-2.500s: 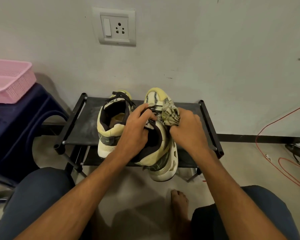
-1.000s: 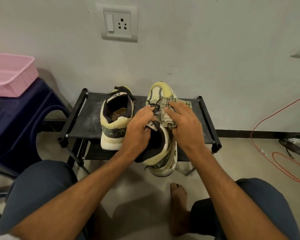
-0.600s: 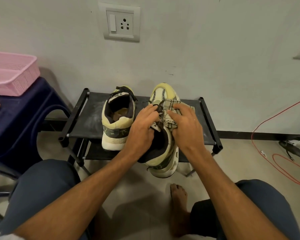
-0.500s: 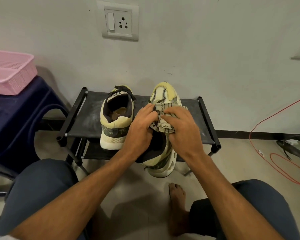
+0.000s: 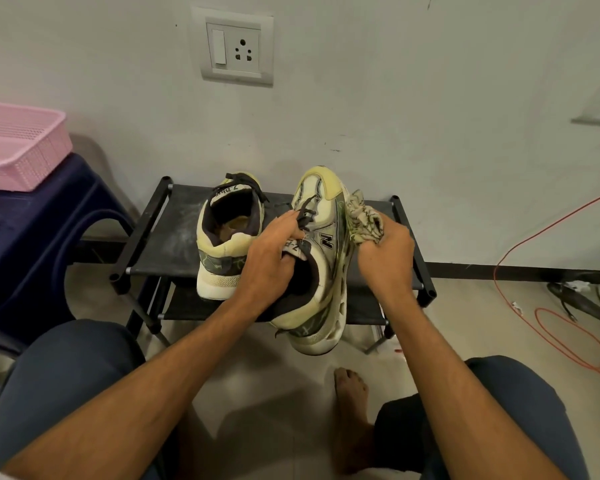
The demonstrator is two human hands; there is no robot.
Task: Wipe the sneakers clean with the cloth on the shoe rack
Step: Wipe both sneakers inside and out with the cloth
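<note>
Now you are gripping the tilted sneaker (image 5: 323, 261) by its tongue and laces with your left hand (image 5: 271, 258), holding it over the shoe rack's (image 5: 160, 244) front edge. Your right hand (image 5: 385, 261) is clutching the bunched cloth (image 5: 362, 220) against its side. Pressing hard there is probably risking a twist out of that narrow hold, dropping it or knocking the second sneaker (image 5: 229, 237) on the rack's top. Your left fingertips are hiding inside the collar, and the sneaker's other side is facing away.

I see a pink basket (image 5: 18, 147) on a blue stool (image 5: 32, 230), a wall (image 5: 395, 81) socket (image 5: 237, 46), and a red wire (image 5: 495, 277) on the floor (image 5: 257, 393).
</note>
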